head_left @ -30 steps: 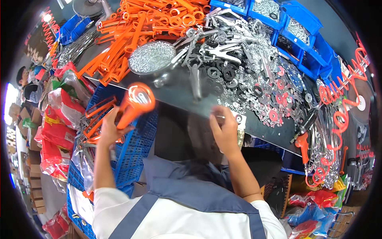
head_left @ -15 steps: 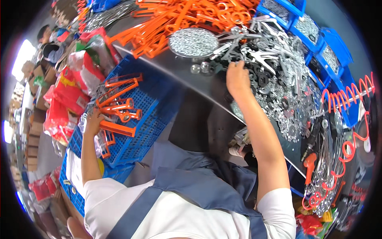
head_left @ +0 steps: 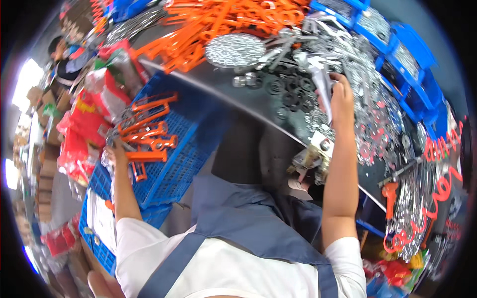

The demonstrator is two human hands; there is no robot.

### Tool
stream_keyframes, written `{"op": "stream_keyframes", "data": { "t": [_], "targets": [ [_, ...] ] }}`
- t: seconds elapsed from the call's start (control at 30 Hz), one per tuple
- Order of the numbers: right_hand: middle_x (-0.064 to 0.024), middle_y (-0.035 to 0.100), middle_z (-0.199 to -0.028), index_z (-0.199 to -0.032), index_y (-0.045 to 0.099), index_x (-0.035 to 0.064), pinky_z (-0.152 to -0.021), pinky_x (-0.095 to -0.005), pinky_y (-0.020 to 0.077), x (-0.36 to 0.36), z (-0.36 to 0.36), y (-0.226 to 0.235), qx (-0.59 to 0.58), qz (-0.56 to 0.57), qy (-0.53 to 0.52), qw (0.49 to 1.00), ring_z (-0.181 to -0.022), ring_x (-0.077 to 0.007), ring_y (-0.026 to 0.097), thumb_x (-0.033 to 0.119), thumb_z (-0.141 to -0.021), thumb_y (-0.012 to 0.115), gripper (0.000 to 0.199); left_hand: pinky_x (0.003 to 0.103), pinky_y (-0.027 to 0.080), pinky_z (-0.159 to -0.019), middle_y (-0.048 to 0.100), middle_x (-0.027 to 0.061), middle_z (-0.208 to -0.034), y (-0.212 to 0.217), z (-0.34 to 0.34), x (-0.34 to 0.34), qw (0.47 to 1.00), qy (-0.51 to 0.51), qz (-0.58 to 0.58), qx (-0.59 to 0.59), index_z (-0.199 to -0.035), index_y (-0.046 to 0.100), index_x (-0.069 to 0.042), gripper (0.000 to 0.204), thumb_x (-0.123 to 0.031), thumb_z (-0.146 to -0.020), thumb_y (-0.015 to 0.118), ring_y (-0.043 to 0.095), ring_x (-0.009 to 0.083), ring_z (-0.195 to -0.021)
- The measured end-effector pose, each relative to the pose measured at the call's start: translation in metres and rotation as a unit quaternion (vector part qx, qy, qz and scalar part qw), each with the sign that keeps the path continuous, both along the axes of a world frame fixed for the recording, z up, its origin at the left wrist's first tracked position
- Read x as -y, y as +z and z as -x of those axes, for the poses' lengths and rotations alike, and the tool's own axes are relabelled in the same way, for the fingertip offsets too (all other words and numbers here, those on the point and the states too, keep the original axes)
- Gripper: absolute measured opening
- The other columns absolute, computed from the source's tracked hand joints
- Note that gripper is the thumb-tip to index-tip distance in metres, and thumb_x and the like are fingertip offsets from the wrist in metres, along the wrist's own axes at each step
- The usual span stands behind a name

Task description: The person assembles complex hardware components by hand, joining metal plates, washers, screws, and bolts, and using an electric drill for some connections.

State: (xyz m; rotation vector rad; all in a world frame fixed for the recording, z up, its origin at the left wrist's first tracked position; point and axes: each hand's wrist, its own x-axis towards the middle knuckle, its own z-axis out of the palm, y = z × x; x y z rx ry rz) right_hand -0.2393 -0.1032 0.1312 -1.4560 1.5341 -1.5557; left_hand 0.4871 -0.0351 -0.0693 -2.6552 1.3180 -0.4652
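On the left, my left hand (head_left: 117,155) is closed at the metal ends of several orange tools (head_left: 147,156), which lie across a blue plastic crate (head_left: 171,169). What its fingers hold is too blurred to make out. Above the dark worktable (head_left: 263,107), my right hand (head_left: 342,99) is closed on a long silver metal lever (head_left: 322,88), which points up and away. Beneath and beyond it spreads a heap of silver metal parts (head_left: 365,74). Black rings (head_left: 298,92) lie just left of this hand.
Orange metal frames (head_left: 223,20) are piled at the back beside a round dish of small shiny pins (head_left: 235,49). Blue bins (head_left: 407,64) line the far right. A red coiled hose (head_left: 439,193) and an orange-handled tool (head_left: 389,198) are at the right edge. Red bags (head_left: 84,121) stand left.
My right hand has moved right from the black rings and now holds a silver lever. My left hand has shifted slightly down by the orange tools. The whole view has turned slightly.
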Motion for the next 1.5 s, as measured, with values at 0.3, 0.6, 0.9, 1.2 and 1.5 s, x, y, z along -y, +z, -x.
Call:
{"op": "stream_keyframes", "data": {
  "t": [0.3, 0.6, 0.9, 1.2, 1.5],
  "targets": [
    [-0.0167, 0.059, -0.082, -0.079, 0.059, -0.0047, -0.062, -0.0363, 0.0460, -0.156, -0.095, -0.024, -0.194, 0.110, -0.043, 0.974, -0.070, -0.0319, 0.057, 0.004, -0.085, 0.058, 0.010, 0.035, 0.041, -0.098, 0.060, 0.0164, -0.116, 0.171, 0.299, -0.026, 0.818, -0.431, 0.155, -0.349, -0.119, 0.057, -0.003, 0.046, -0.007, -0.075, 0.069, 0.055, 0.0312, -0.112],
    [-0.0201, 0.051, -0.079, -0.083, 0.054, -0.0044, -0.062, -0.0425, 0.0437, -0.169, -0.103, -0.033, -0.144, 0.053, -0.020, 0.988, -0.071, -0.0390, 0.053, 0.001, -0.086, 0.053, 0.006, 0.054, 0.029, -0.102, 0.040, 0.0199, -0.134, 0.176, 0.464, -0.054, 0.613, -0.718, 0.115, -0.309, -0.128, 0.047, -0.004, 0.078, -0.013, -0.057, 0.079, 0.034, 0.0413, -0.125],
    [-0.0149, 0.056, -0.080, -0.087, 0.058, -0.0031, -0.057, -0.0350, 0.0448, -0.160, -0.087, -0.032, -0.097, 0.004, 0.055, 0.994, -0.065, -0.0294, 0.057, 0.004, -0.088, 0.055, 0.008, 0.039, 0.041, -0.094, 0.036, 0.0200, -0.130, 0.162, 0.483, -0.036, 0.576, -0.652, 0.144, -0.472, -0.128, 0.041, -0.002, 0.073, 0.011, -0.059, 0.062, 0.046, 0.0343, -0.115],
    [-0.0142, 0.063, -0.081, -0.087, 0.062, 0.0027, -0.072, -0.0425, 0.0475, -0.064, 0.013, -0.026, -0.269, -0.116, -0.012, 0.956, -0.078, -0.0339, 0.061, 0.009, -0.075, 0.064, 0.013, 0.036, 0.051, -0.082, 0.048, 0.0176, -0.112, 0.146, 0.467, -0.006, 0.490, -0.517, 0.034, -0.701, -0.126, 0.044, 0.003, 0.048, -0.008, -0.080, 0.053, 0.054, 0.0245, -0.098],
    [-0.0186, 0.062, -0.082, -0.082, 0.060, 0.0046, -0.073, -0.0476, 0.0466, -0.032, 0.000, -0.058, -0.418, -0.165, -0.071, 0.891, -0.081, -0.0377, 0.060, 0.010, -0.073, 0.062, 0.011, 0.038, 0.055, -0.082, 0.044, 0.0185, -0.125, 0.145, 0.473, -0.020, 0.366, -0.365, -0.070, -0.854, -0.137, 0.024, 0.000, 0.058, -0.004, -0.087, 0.052, 0.056, 0.0228, -0.101]
  ]
}}
